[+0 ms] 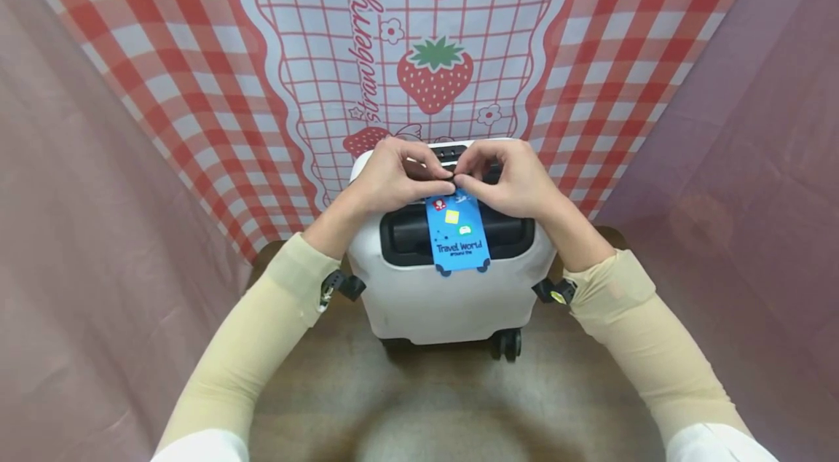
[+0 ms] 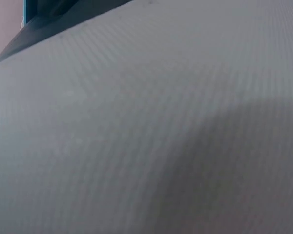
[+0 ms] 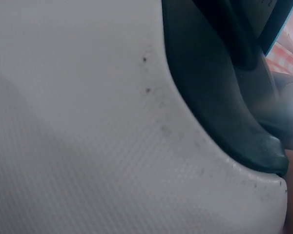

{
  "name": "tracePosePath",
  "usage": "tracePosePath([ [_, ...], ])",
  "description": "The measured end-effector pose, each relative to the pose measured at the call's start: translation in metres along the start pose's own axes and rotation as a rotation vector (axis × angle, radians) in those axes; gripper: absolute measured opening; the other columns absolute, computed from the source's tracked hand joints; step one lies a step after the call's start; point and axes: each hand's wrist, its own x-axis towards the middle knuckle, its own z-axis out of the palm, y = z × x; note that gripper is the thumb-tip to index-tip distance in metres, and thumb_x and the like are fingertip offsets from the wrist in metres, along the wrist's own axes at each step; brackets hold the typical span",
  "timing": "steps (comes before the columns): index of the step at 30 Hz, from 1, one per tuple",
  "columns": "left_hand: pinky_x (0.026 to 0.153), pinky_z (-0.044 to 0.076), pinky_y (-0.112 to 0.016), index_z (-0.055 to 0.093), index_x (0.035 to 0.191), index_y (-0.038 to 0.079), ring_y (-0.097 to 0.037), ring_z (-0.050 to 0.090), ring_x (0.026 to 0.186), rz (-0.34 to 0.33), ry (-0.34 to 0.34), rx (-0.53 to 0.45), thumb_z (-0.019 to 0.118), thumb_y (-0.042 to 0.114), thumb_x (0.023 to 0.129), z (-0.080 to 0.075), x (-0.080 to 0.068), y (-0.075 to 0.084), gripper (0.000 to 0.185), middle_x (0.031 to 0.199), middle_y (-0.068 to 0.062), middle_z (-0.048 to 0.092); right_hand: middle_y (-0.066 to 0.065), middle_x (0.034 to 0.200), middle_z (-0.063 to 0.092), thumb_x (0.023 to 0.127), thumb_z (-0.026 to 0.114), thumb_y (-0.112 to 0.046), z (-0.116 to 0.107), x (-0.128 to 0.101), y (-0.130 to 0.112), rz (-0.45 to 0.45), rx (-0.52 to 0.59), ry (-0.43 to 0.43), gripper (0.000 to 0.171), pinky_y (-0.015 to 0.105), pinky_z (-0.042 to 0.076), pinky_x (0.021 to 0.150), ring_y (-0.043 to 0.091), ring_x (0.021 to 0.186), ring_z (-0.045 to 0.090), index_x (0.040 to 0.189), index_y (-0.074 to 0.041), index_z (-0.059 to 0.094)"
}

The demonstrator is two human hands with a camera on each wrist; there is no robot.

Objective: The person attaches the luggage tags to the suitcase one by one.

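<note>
Blue luggage tag (image 1: 458, 235) reading "Travel World" hangs over our white suitcase (image 1: 432, 298); our left hand (image 1: 388, 181) and right hand (image 1: 510, 180) pinch its far top end.

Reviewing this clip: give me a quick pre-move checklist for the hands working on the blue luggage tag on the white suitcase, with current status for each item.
1. Left hand pinches at the top of the blue tag: ok.
2. Right hand pinches there too: ok.
3. Tag lies flat across the black handle: ok.
4. White suitcase stands upright on the floor: ok.
5. Tag strap looped or fastened: cannot tell, fingers hide it.
6. Wrist views show the fingertips: not ok, only suitcase shell.
</note>
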Motion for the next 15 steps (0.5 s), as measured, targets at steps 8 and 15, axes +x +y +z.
tracePosePath([
  [8, 0.08, 0.063, -0.029, 0.076, 0.092, 0.015, -0.013, 0.077, 0.086, -0.018, -0.001, 0.025, 0.084, 0.021, 0.08, 0.0005, -0.0022, -0.0004, 0.016, 0.098, -0.002, 0.077, -0.002, 0.084, 0.069, 0.088, 0.074, -0.02, -0.0015, 0.0012, 0.0001, 0.056, 0.042, -0.051, 0.004, 0.024, 0.051, 0.068, 0.014, 0.074, 0.057, 0.092, -0.018, 0.073],
  [15, 0.08, 0.062, -0.026, 0.076, 0.09, 0.014, -0.011, 0.076, 0.085, 0.042, 0.011, 0.052, 0.084, 0.021, 0.08, 0.0021, -0.003, 0.0012, 0.014, 0.092, -0.001, 0.074, -0.002, 0.082, 0.067, 0.088, 0.074, -0.017, -0.0018, 0.002, 0.0029, 0.004, 0.068, -0.081, 0.004, 0.022, 0.052, 0.068, 0.013, 0.073, 0.057, 0.09, -0.017, 0.071],
])
